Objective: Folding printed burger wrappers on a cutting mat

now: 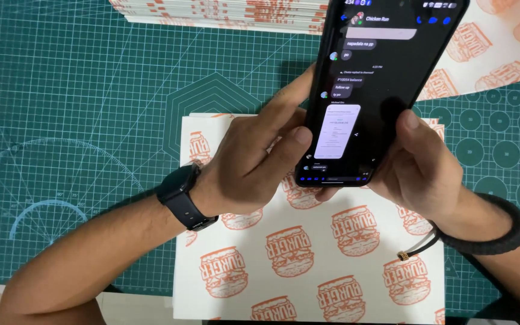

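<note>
Both hands cradle a phone (380, 84) above the tabletop, tilted up so its lit screen faces the camera. The left hand (248, 162) has its fingers wrapped on one edge, the right hand (422, 165) on the other, clear of the printed sheet (308, 265) on the green mat (61, 90).

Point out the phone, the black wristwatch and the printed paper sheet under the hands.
phone (386, 78): head view, middle of its lit screen.
black wristwatch (179, 186): head view, watch body on the left wrist.
printed paper sheet (308, 271): head view, bare white area between orange prints.
</note>
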